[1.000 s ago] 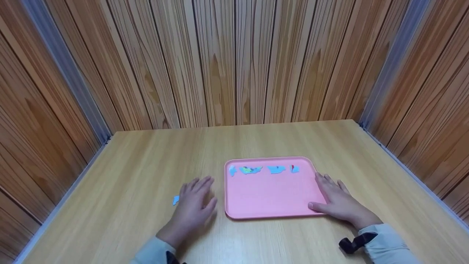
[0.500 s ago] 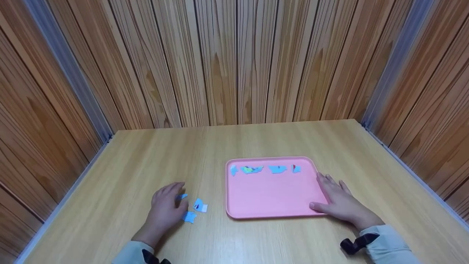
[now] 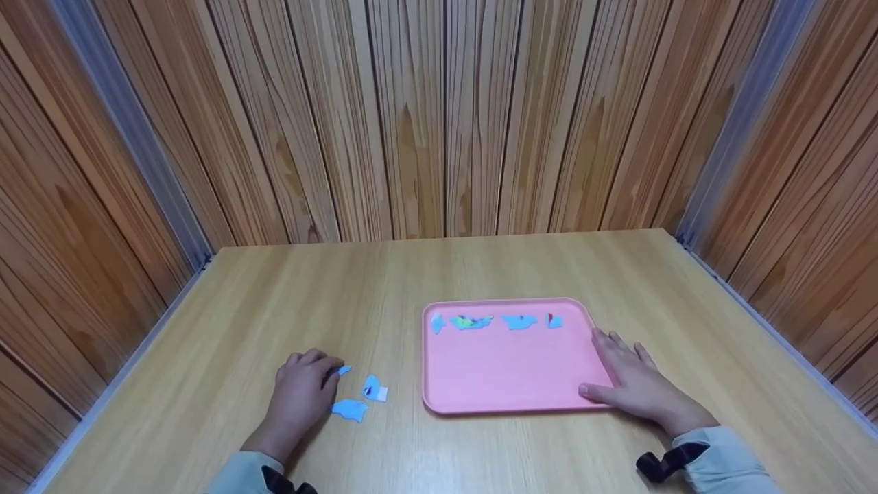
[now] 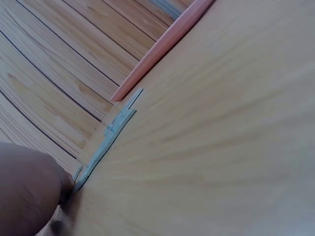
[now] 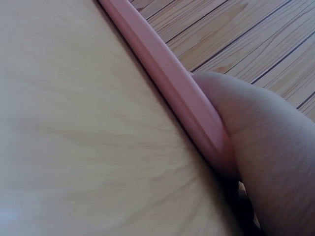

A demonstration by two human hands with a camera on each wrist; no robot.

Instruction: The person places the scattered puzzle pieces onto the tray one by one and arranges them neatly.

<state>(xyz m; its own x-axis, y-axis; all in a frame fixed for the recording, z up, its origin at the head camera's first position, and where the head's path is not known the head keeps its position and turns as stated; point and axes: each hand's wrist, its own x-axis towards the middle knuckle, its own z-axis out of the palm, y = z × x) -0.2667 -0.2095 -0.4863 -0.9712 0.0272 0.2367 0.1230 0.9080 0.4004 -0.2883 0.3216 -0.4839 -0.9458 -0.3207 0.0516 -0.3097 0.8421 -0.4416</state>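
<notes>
My left hand [image 3: 300, 398] is low over the table at the left, its fingers curled in and pinching a blue puzzle piece [image 3: 345, 369], most of which they hide. Close by lie a blue and white puzzle piece [image 3: 374, 388] and a plain blue puzzle piece [image 3: 351, 410]. To the right is a pink tray [image 3: 507, 370] with several flat, ragged pieces in a row along its far side, among them a colourful puzzle piece [image 3: 471, 322]. My right hand [image 3: 638, 381] rests on the tray's near right corner, fingers extended along the side rim, thumb over the front rim.
The wooden table [image 3: 329, 295] is backed by a plank-patterned wall [image 3: 439, 123], with similar walls on both sides. A black strap [image 3: 672, 460] goes round my right sleeve.
My left hand has moved left and nearer, uncovering the pieces on the table, and its fingers have closed on a blue puzzle piece. My right hand stays on the tray.
</notes>
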